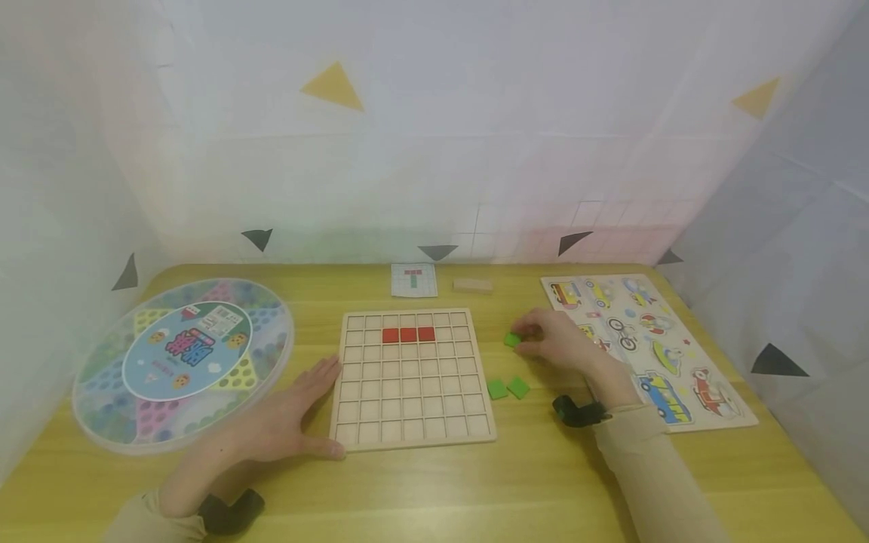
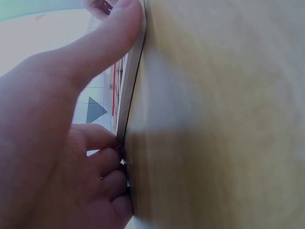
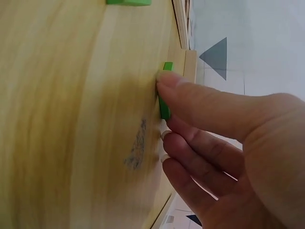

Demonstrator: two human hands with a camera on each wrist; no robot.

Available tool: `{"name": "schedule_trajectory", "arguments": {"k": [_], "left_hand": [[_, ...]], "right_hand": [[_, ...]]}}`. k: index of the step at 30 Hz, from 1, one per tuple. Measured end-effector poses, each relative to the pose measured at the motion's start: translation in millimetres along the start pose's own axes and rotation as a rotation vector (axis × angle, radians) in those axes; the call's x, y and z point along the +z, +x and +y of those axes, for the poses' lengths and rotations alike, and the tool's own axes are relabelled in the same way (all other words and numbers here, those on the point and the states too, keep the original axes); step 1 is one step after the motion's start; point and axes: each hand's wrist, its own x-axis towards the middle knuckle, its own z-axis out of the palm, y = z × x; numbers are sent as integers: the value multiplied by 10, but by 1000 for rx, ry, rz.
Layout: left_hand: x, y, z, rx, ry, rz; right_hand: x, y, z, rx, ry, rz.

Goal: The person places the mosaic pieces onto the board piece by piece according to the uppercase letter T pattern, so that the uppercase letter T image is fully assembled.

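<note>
A wooden grid board point(image 1: 414, 377) lies flat on the table, with three red square tiles point(image 1: 408, 335) side by side in its second row from the back. My left hand point(image 1: 285, 415) rests at the board's left edge, thumb at the near corner and fingers extended along the side; the left wrist view shows the thumb and fingertips against the board's rim. To the right of the board, my right hand point(image 1: 560, 341) pinches a green square tile point(image 3: 164, 102) between thumb and fingers, at the tabletop. Two more green tiles point(image 1: 508, 389) lie near the board's right edge.
A pattern card point(image 1: 414, 280) with a red and green T and a small wooden block point(image 1: 472, 286) sit behind the board. A round Chinese checkers set point(image 1: 183, 362) is at left; a vehicle puzzle board point(image 1: 723, 403) lies right, partly under the right forearm.
</note>
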Motion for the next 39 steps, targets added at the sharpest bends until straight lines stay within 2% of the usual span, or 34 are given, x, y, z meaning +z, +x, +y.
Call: {"name": "schedule_trajectory", "arguments": {"k": [8,15,27,39], "left_hand": [[-3,-3,-1,1,3,1],[1,0,-13,7,12,-1],[-7,1,-8,4,4,-5],[-39,-22,30,20,-4,3]], "right_hand": [[11,3,-9,0,-22,14],[0,2,-38,39,-25,32],[9,14,-5,7,-22,49],[19,15,-28,27,9,45]]}}
